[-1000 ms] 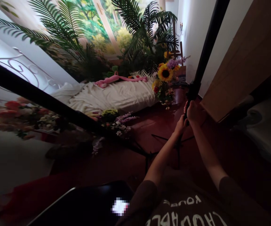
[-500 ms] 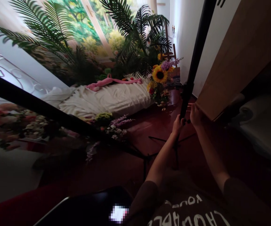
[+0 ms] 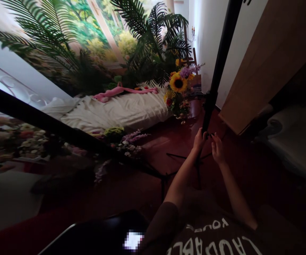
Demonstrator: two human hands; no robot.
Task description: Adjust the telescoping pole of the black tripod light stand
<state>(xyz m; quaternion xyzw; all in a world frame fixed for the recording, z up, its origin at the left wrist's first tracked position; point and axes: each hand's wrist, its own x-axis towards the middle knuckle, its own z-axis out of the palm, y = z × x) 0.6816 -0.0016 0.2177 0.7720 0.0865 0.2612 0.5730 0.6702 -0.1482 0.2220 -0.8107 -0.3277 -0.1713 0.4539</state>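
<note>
A black light stand (image 3: 219, 67) with a slanting pole rises in front of me, its tripod legs spread on the dark red floor. My left hand (image 3: 199, 141) is closed around the lower pole, just under a clamp collar (image 3: 210, 101). To the right of the pole, my right hand (image 3: 217, 150) has its fingertips at a small dark knob (image 3: 208, 135) and appears to pinch it. Dim light partly hides those fingertips.
Another black pole (image 3: 49, 122) crosses the left side. A bed-like platform with white cloth (image 3: 123, 111) holds a pink plush toy (image 3: 115, 92). Sunflowers (image 3: 178, 83), palm leaves (image 3: 153, 39) and other flowers surround it. A brown panel (image 3: 244, 95) and a dark screen (image 3: 96, 230) are nearby.
My right hand has come down and closer to the pole, its fingers moving from outstretched to the knob. My left hand keeps its hold. The view has shifted slightly.
</note>
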